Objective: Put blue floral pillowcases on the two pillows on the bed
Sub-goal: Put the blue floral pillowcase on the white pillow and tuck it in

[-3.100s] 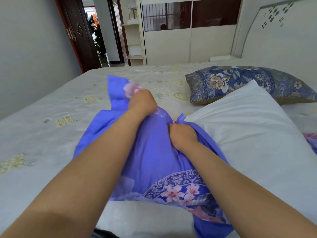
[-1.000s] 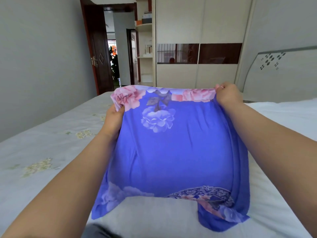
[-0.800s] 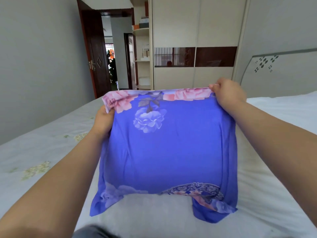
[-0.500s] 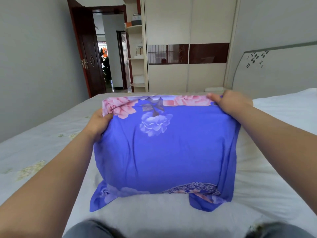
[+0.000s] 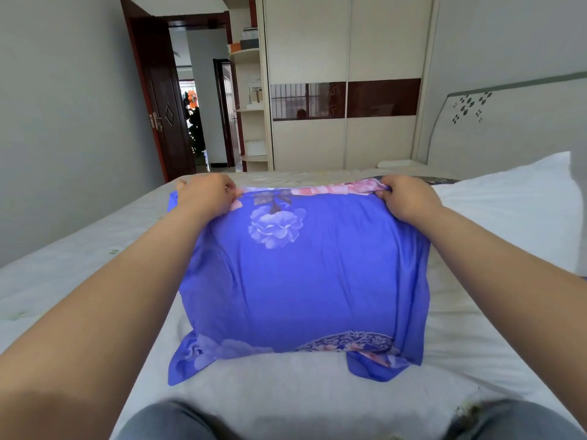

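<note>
While my left hand (image 5: pixel 206 193) and right hand (image 5: pixel 408 198) pinch the far corners of the blue floral pillowcase (image 5: pixel 301 274), hands well apart, the cased pillow lies on the bed (image 5: pixel 79 265) right in front of my knees. Step looks like seating the pillow into the far corners. Near edge hangs loose, so next I'd tug and close that. White bare pillow (image 5: pixel 508 211) just beside, right, not yet cased.

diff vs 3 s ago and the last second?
The blue pillowcase, bunched at the white pillow's end 3 s ago, is now pulled over a pillow. A second ago it was held upright; now it lies lower on the bed. Left hand and right hand still grip its far corners.
</note>
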`<action>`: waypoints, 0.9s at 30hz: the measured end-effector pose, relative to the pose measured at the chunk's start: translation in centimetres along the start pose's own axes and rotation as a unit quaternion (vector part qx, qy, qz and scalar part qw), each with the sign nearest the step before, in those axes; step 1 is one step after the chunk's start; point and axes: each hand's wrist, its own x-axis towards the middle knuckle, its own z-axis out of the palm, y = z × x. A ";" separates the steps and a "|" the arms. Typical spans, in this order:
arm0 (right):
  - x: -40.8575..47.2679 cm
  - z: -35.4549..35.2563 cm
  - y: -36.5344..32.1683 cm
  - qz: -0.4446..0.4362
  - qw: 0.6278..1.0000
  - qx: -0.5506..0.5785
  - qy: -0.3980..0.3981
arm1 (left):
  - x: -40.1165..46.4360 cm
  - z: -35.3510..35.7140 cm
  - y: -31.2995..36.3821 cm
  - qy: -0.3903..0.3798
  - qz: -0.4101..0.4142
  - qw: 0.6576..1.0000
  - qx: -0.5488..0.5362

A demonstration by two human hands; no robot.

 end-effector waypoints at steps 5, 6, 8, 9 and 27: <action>-1.2 1.6 -0.5 -0.009 0.998 0.055 0.033 | 1.3 -0.9 1.4 0.072 0.070 0.995 0.000; -1.2 1.9 -0.8 -0.016 0.996 0.082 0.026 | 2.0 -0.9 2.2 0.088 0.089 0.991 -0.037; -1.5 2.4 -1.5 -0.016 0.988 0.155 -0.001 | 3.1 -0.2 3.9 0.075 0.132 0.980 -0.132; -1.7 2.7 -1.7 -0.007 0.981 0.193 -0.007 | 3.5 0.5 4.7 0.055 0.151 0.974 -0.162; -4.0 -2.3 -6.4 0.107 0.976 -0.153 -0.115 | 4.4 4.6 1.2 -0.046 0.064 0.966 -0.246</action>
